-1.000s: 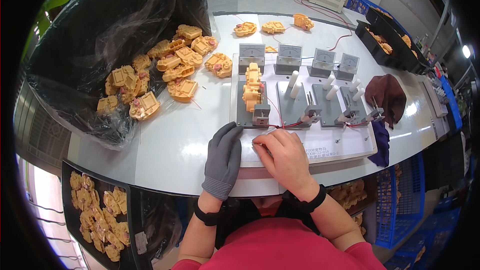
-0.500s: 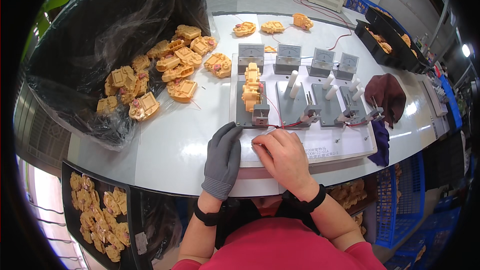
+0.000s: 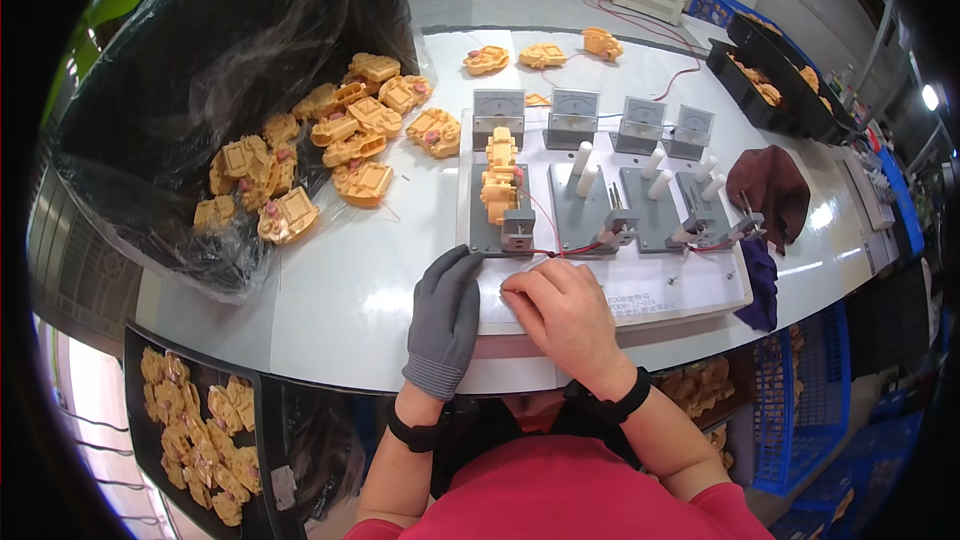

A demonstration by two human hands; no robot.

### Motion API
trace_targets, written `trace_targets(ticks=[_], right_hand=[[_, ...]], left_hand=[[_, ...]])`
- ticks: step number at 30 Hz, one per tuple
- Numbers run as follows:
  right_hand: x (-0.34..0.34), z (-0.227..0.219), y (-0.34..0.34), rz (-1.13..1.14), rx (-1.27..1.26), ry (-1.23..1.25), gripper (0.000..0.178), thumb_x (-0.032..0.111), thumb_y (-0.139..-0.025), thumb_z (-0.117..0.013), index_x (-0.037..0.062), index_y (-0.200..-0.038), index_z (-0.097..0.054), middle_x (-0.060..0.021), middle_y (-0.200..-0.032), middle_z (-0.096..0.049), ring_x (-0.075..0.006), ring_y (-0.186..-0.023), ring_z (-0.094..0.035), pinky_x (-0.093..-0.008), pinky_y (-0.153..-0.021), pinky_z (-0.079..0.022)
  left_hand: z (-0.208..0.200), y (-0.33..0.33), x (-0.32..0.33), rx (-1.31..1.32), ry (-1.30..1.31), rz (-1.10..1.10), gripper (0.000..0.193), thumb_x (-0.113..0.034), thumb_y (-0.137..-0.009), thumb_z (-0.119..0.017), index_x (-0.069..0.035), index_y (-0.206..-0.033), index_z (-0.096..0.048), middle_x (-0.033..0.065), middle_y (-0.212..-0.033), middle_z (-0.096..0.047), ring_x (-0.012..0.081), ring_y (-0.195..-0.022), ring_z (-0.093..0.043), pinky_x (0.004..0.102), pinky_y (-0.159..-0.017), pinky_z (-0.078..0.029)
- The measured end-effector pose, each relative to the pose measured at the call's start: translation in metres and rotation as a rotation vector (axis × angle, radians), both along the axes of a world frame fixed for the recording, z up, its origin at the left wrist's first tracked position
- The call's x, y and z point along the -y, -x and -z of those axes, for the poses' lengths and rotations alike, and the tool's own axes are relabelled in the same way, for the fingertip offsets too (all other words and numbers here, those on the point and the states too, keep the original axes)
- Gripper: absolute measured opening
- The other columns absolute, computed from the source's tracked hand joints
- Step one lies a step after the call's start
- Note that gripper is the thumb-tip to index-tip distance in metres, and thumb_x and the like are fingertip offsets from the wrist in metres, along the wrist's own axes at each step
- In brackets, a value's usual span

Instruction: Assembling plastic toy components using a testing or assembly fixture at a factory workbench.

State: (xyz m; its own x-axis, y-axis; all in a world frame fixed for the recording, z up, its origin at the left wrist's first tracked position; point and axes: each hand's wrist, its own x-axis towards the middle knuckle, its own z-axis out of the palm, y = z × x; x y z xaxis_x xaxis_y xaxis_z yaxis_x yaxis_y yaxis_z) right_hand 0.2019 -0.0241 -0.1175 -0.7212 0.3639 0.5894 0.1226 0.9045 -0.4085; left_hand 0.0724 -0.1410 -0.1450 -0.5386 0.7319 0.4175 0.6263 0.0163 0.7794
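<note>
My left hand [image 3: 445, 315], in a grey knitted glove, lies with its fingers stretched out, the tips at the front left corner of a grey test fixture [image 3: 485, 233]. Bare, my right hand [image 3: 565, 308] rests on the front of the white board [image 3: 690, 290], its fingers curled together; whatever they hold, if anything, is hidden. A yellow plastic housing [image 3: 502, 180] stands in the leftmost fixture, behind a small dark clamp block [image 3: 517, 227]. Red wires [image 3: 575, 249] run along the front of the fixtures. Behind that housing stands an analog panel meter [image 3: 498, 110].
Several more meters and fixtures with white posts [image 3: 587, 180] line the board. Yellow housings [image 3: 362, 180] spill from a black plastic bag [image 3: 250, 30] on the left. Dark cloths [image 3: 770, 190] lie at right. Black trays [image 3: 745, 90] stand far right; another tray [image 3: 262, 420] sits below left.
The whole view has shifted very slightly. Both hands and the housing in the fixture keep their places.
</note>
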Motion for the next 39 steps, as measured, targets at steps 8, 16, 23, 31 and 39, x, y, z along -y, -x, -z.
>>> trace_targets(ticks=[8, 16, 23, 31, 39], right_hand=[[0.004, -0.013, -0.005, -0.028, -0.275, 0.55, 0.037, 0.013, -0.087, -0.069, 0.0055, -0.12, -0.055, -0.0093, -0.101, -0.059, -0.0191, -0.086, -0.058, -0.034, -0.078, -0.046], [-0.006, -0.015, 0.001, -0.203, -0.306, 0.6, 0.041, 0.015, -0.088, -0.069, 0.0087, -0.127, -0.055, -0.0079, -0.11, -0.063, -0.02, -0.096, -0.062, -0.0339, -0.084, -0.049], [-0.004, -0.005, 0.012, -0.364, -0.435, 0.457, 0.035, 0.012, -0.081, -0.069, 0.0007, -0.112, -0.058, -0.0163, -0.095, -0.063, -0.0314, -0.087, -0.063, -0.0384, -0.08, -0.05], [-0.009, 0.0, 0.004, -0.419, -0.434, 0.594, 0.035, 0.011, -0.079, -0.071, 0.0036, -0.109, -0.055, -0.013, -0.09, -0.058, -0.0307, -0.087, -0.058, -0.0392, -0.078, -0.047], [-0.008, 0.014, 0.028, -0.356, -0.611, 0.43, 0.032, 0.009, -0.075, -0.07, 0.0042, -0.104, -0.058, -0.0131, -0.081, -0.058, -0.0284, -0.074, -0.059, -0.0363, -0.068, -0.047]], left_hand=[[-0.021, 0.021, 0.006, -0.054, 0.089, 0.061, 0.037, -0.012, -0.092, -0.058, -0.007, -0.129, -0.057, 0.0153, -0.129, -0.057, 0.0316, -0.119, -0.053, 0.0383, -0.1, -0.042], [-0.069, 0.06, -0.077, 0.32, 0.201, 0.257, 0.065, -0.042, -0.094, -0.061, 0.002, -0.138, -0.043, 0.0191, -0.123, -0.055, 0.0235, -0.11, -0.056, 0.0316, -0.096, -0.045], [-0.055, 0.101, -0.097, 0.484, 0.136, 0.121, 0.075, -0.015, -0.083, -0.074, -0.011, -0.144, -0.03, 0.0146, -0.111, -0.056, 0.0205, -0.086, -0.061, 0.0333, -0.06, -0.056], [-0.057, 0.123, -0.127, 0.295, 0.113, 0.145, 0.072, -0.003, -0.081, -0.067, -0.009, -0.144, -0.034, 0.0092, -0.096, -0.059, 0.0141, -0.079, -0.057, 0.026, -0.064, -0.047], [-0.045, 0.154, -0.123, 0.234, 0.129, 0.151, 0.06, -0.007, -0.087, -0.059, -0.007, -0.143, -0.037, 0.013, -0.118, -0.055, 0.0161, -0.087, -0.058, 0.0278, -0.07, -0.051]])
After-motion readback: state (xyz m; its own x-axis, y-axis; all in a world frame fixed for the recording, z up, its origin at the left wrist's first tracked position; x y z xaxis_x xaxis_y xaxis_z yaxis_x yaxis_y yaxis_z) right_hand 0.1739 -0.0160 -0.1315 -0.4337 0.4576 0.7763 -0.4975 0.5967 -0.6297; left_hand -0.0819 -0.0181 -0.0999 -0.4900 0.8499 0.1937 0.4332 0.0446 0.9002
